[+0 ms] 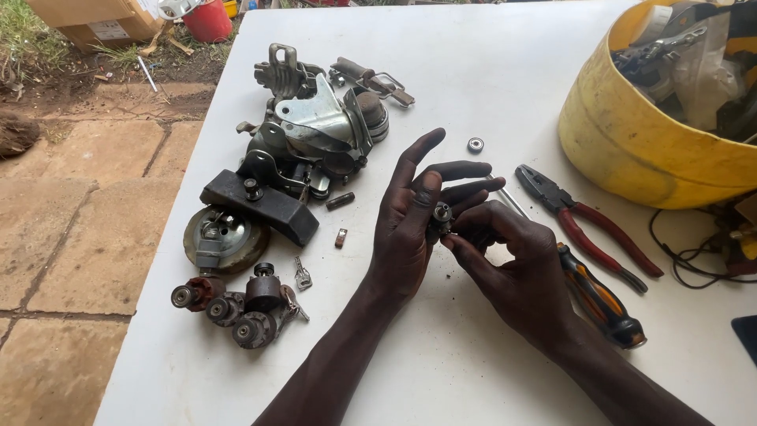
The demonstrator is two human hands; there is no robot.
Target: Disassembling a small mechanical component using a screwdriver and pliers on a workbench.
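Observation:
Above the white table (473, 71), my left hand (410, 229) pinches a small metal bearing-like part (441, 213) between thumb and fingers, with the index finger stretched upward. My right hand (516, 268) meets it from the right, its fingertips touching the same part from below. Beneath my right hand lies a screwdriver with an orange and black handle (599, 304). Red-handled pliers (591, 225) lie just to the right of both hands.
A pile of worn metal roller parts and brackets (307, 134) sits at the left, with small wheels (236, 308) near the front edge. One loose bearing (475, 144) lies behind my hands. A yellow bucket (631, 142) of tools stands at the back right. Paving lies beyond the left edge.

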